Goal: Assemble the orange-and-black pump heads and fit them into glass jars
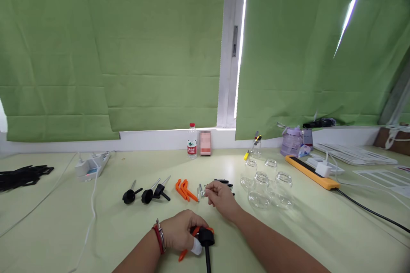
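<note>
My left hand (pixel 182 230) is closed around a black cup-shaped part (pixel 206 236) with a black rod pointing toward me. An orange angled handle (pixel 183 255) is held against it in the same grip. White wrapping covers one finger of that hand. Farther forward, my right hand (pixel 222 198) pinches its fingertips together beside small metal pins (pixel 201 190); what lies between them is too small to make out. Left of the pins are loose orange handles (pixel 185 190). Black parts (pixel 229 184) lie partly hidden behind my right hand. More black cup-shaped parts with metal rods (pixel 147 196) sit to the left.
Clear glass jars (pixel 260 192) stand to the right, with an orange power strip (pixel 312 173) beyond. A water bottle (pixel 192 141) stands at the back near a purple jug (pixel 291 141). White cables and a white power strip (pixel 93 166) are on the left, beside black strips (pixel 24 177).
</note>
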The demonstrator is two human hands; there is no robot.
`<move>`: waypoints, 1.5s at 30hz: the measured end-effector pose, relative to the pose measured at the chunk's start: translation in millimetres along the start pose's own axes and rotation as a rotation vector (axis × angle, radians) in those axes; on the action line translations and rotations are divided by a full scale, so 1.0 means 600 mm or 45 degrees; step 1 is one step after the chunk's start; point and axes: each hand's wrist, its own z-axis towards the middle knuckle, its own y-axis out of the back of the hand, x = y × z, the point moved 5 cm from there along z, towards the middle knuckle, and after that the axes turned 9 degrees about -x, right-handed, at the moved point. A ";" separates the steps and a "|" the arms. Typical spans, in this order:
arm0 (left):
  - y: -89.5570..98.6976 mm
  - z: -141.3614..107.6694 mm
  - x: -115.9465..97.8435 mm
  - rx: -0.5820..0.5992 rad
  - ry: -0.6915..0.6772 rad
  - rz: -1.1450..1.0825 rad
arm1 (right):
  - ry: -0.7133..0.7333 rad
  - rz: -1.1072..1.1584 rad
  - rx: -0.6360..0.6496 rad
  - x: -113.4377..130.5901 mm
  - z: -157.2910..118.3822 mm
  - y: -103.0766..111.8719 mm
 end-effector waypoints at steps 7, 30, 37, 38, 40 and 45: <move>0.010 0.002 -0.001 -0.014 0.015 -0.124 | 0.358 -0.674 0.077 0.007 0.002 -0.011; 0.160 0.012 0.049 -1.290 0.175 0.340 | -0.155 0.383 -0.088 0.022 0.000 0.046; 0.162 0.021 0.067 -1.307 0.285 0.512 | -0.177 0.329 -0.006 0.024 -0.009 0.038; 0.163 0.021 0.067 -1.310 0.294 0.527 | -0.179 0.325 0.004 0.025 -0.010 0.037; 0.164 0.022 0.067 -1.320 0.312 0.547 | -0.182 0.316 0.018 0.026 -0.011 0.035; 0.164 0.025 0.066 -1.333 0.324 0.567 | -0.185 0.300 0.033 0.023 -0.010 0.034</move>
